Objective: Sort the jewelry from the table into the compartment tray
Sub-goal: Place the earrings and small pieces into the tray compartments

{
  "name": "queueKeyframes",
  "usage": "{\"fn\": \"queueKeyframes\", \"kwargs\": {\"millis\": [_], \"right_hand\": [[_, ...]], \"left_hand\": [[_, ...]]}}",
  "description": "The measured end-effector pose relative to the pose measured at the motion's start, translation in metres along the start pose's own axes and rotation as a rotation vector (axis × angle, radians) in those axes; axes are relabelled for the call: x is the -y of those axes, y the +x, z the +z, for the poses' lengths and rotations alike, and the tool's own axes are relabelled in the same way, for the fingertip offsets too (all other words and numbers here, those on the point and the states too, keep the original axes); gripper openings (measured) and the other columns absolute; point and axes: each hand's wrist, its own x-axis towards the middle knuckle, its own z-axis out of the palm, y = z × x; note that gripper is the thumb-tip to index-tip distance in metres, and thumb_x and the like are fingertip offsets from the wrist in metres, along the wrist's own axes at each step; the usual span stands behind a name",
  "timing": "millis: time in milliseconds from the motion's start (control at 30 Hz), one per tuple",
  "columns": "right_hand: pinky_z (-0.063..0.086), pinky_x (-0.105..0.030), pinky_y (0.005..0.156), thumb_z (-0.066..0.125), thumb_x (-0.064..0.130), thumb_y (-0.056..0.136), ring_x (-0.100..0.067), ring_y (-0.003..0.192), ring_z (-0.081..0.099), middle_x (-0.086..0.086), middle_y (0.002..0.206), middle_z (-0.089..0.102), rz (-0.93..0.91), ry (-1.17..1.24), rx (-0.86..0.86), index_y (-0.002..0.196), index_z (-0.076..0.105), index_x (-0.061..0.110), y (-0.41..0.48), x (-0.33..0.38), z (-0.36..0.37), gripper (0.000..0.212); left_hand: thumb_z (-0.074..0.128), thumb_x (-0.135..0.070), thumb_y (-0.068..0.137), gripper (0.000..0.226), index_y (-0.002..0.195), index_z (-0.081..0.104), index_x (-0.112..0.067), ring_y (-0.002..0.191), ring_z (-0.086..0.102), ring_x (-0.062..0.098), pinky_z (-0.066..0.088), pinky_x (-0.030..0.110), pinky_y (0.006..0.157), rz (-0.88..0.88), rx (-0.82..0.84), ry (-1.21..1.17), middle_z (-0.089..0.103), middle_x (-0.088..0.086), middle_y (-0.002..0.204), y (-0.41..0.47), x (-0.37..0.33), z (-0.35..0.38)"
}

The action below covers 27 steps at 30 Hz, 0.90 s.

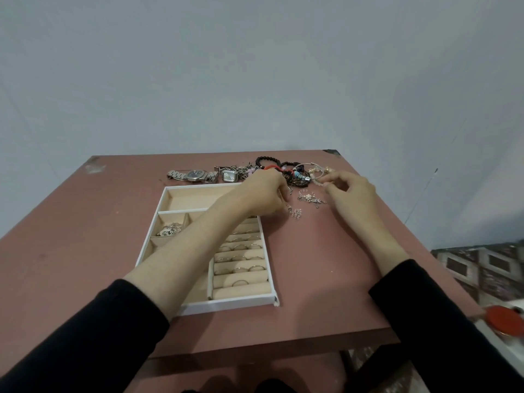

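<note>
A: What is worn?
B: Plain black long sleeves: the left sleeve [85,336] at lower left, the right sleeve [442,321] at lower right.
A: Cuffs?
B: They end mid-forearm, bare beyond.

Nothing legible: no text, label, brand or number can be read. The dials of the round watch [195,175] and the square watch [230,175], on the worktop [312,265] just beyond the compartment tray [226,304], are too small and blurred.

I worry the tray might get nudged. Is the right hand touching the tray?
Apart. The head view shows the right hand at the jewelry pile, with bare table between it and the tray.
</note>
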Motion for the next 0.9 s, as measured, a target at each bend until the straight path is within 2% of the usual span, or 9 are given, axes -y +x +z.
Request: {"fn": "queueKeyframes", "kwargs": {"millis": [100, 167, 267, 433, 533, 700, 767, 833, 900], "right_hand": [[0.035, -0.014, 0.059, 0.059, 0.013, 0.083, 0.001, 0.063, 0.049, 0.011, 0.068, 0.056, -0.002, -0.009, 0.018, 0.084, 0.068, 0.026, 0.000, -0.001, 0.001, 0.016], [0.036, -0.014, 0.060, 0.059, 0.012, 0.083, 0.001, 0.065, 0.050, 0.011, 0.069, 0.056, -0.002, -0.023, 0.038, 0.083, 0.067, 0.026, 0.000, -0.001, 0.002, 0.016], [0.038, -0.021, 0.063, 0.060, 0.014, 0.082, -0.006, 0.069, 0.053, 0.006, 0.073, 0.061, -0.001, -0.073, 0.088, 0.080, 0.066, 0.028, 0.003, -0.001, 0.002, 0.015], [0.037, -0.017, 0.062, 0.065, 0.019, 0.080, -0.010, 0.076, 0.057, 0.005, 0.074, 0.065, -0.053, -0.217, 0.249, 0.086, 0.072, 0.020, 0.010, 0.006, -0.002, 0.009], [0.039, -0.016, 0.064, 0.068, 0.027, 0.080, -0.007, 0.079, 0.056, 0.012, 0.073, 0.063, -0.078, -0.290, 0.323, 0.086, 0.073, 0.024, 0.011, 0.009, -0.001, 0.009], [0.047, -0.036, 0.084, 0.071, 0.032, 0.075, -0.016, 0.092, 0.059, 0.010, 0.080, 0.062, -0.070, -0.415, 0.329, 0.080, 0.073, 0.032, 0.016, 0.010, 0.005, 0.006], [0.047, -0.035, 0.082, 0.072, 0.029, 0.075, -0.017, 0.090, 0.058, 0.007, 0.081, 0.063, -0.055, -0.384, 0.325, 0.074, 0.071, 0.029, 0.018, 0.011, 0.007, 0.001], [0.045, -0.029, 0.071, 0.070, 0.023, 0.077, -0.015, 0.080, 0.058, 0.004, 0.076, 0.065, -0.043, -0.305, 0.312, 0.070, 0.070, 0.024, 0.018, 0.013, 0.007, 0.006], [0.039, -0.026, 0.065, 0.067, 0.019, 0.079, -0.011, 0.070, 0.055, 0.006, 0.070, 0.063, -0.049, -0.212, 0.259, 0.070, 0.069, 0.022, 0.016, 0.017, 0.007, 0.010]], "left_hand": [[0.070, -0.012, 0.079, 0.016, 0.095, 0.071, -0.009, 0.077, 0.053, 0.010, 0.034, 0.017, 0.053, 0.006, -0.035, -0.039, 0.061, 0.000, 0.079, -0.002, 0.000, -0.003], [0.068, -0.011, 0.081, 0.005, 0.086, 0.069, -0.011, 0.072, 0.052, 0.010, 0.036, 0.007, 0.049, 0.016, -0.071, -0.085, 0.056, -0.006, 0.070, -0.004, 0.000, -0.008], [0.065, -0.012, 0.082, 0.015, 0.070, 0.059, -0.020, 0.059, 0.047, -0.002, 0.033, -0.001, 0.048, 0.043, -0.165, -0.143, 0.051, -0.013, 0.063, -0.008, 0.000, -0.015], [0.063, -0.013, 0.082, 0.004, 0.082, 0.066, -0.016, 0.066, 0.055, 0.002, 0.036, 0.002, 0.055, 0.027, -0.304, -0.327, 0.063, -0.008, 0.072, -0.013, 0.000, -0.025], [0.065, -0.014, 0.082, 0.012, 0.093, 0.068, -0.012, 0.073, 0.059, 0.007, 0.038, 0.002, 0.056, 0.016, -0.323, -0.366, 0.067, 0.000, 0.081, -0.014, 0.000, -0.028], [0.065, -0.013, 0.082, 0.011, 0.092, 0.069, -0.011, 0.077, 0.061, 0.010, 0.047, 0.020, 0.075, 0.013, -0.324, -0.391, 0.069, 0.003, 0.083, -0.019, 0.002, -0.027], [0.065, -0.013, 0.082, 0.007, 0.089, 0.067, -0.013, 0.073, 0.061, 0.009, 0.047, 0.019, 0.074, 0.016, -0.324, -0.398, 0.068, 0.001, 0.080, -0.021, 0.003, -0.026], [0.064, -0.014, 0.082, 0.005, 0.086, 0.066, -0.015, 0.067, 0.059, 0.004, 0.044, 0.012, 0.064, 0.021, -0.322, -0.409, 0.068, 0.000, 0.079, -0.023, 0.006, -0.027], [0.064, -0.014, 0.082, 0.004, 0.083, 0.064, -0.018, 0.067, 0.059, 0.005, 0.045, 0.016, 0.063, 0.022, -0.332, -0.429, 0.069, 0.002, 0.082, -0.026, 0.009, -0.029]]}}
